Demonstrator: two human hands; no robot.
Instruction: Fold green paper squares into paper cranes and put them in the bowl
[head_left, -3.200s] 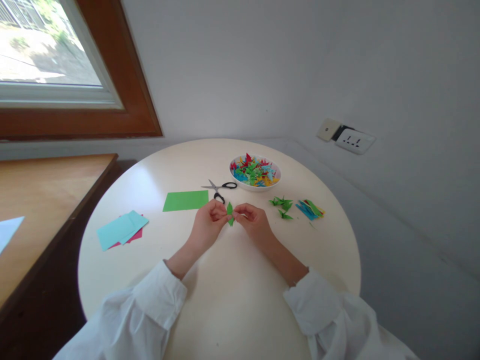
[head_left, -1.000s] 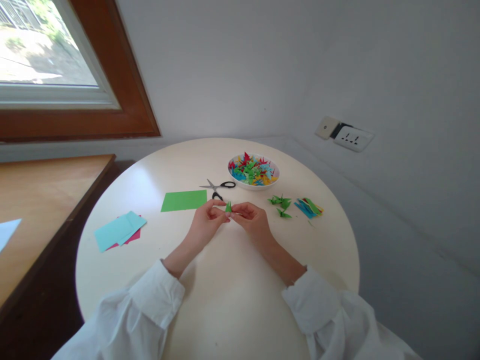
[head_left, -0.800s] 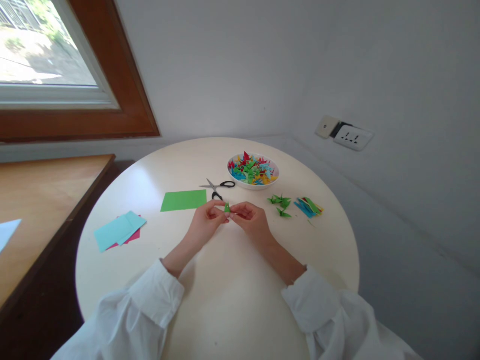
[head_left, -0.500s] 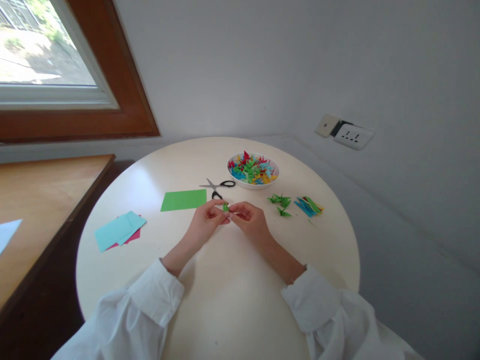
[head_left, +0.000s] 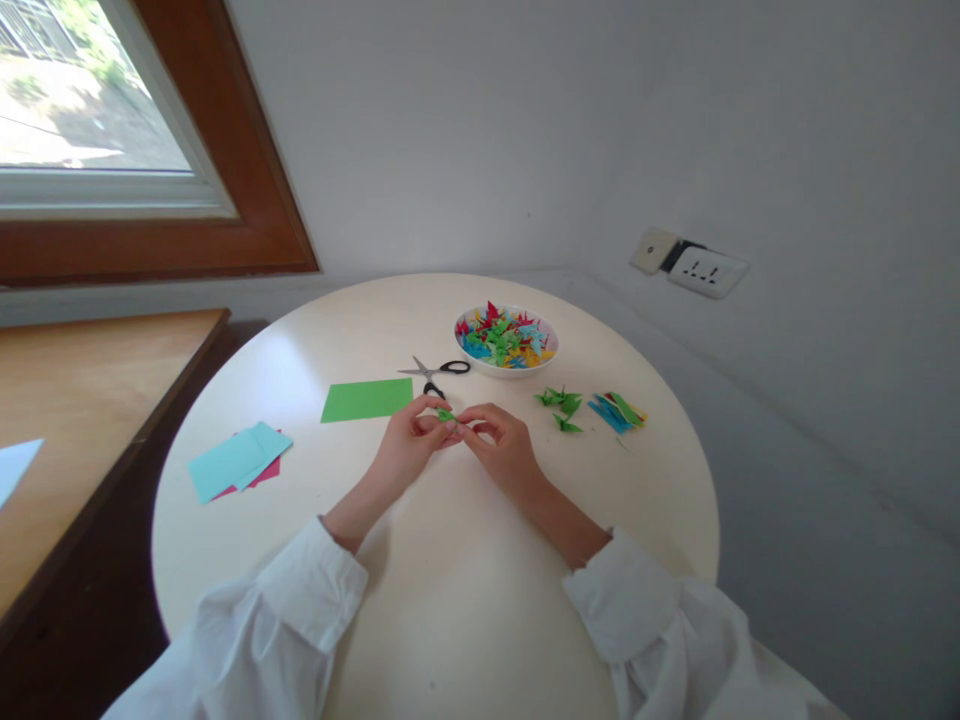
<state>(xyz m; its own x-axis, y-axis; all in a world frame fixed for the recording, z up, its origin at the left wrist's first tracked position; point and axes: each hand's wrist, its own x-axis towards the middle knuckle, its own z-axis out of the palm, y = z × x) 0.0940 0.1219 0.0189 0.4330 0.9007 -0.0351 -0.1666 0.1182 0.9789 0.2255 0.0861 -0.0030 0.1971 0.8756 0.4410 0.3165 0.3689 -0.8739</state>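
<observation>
Between my fingertips is a small folded piece of green paper [head_left: 445,415], partly hidden by the fingers. My left hand [head_left: 416,433] pinches it from the left, and my right hand [head_left: 498,438] grips its right end with thumb and forefinger. Open scissors [head_left: 429,374] with black handles lie just beyond my left hand. A flat green paper sheet [head_left: 367,400] is to the left of them. Several folded green paper cranes [head_left: 562,401] rest to the right of my right hand.
A white bowl [head_left: 517,373] full of colourful paper cranes stands at the back of the round white table [head_left: 465,600]. Folded paper strips [head_left: 617,411] lie at the right. Light blue and red paper sheets [head_left: 240,460] lie at the left. Wall sockets [head_left: 706,272] are at the right.
The green piece has turned between my fingers, from standing upright to lying slanted. My hands stay in nearly the same place.
</observation>
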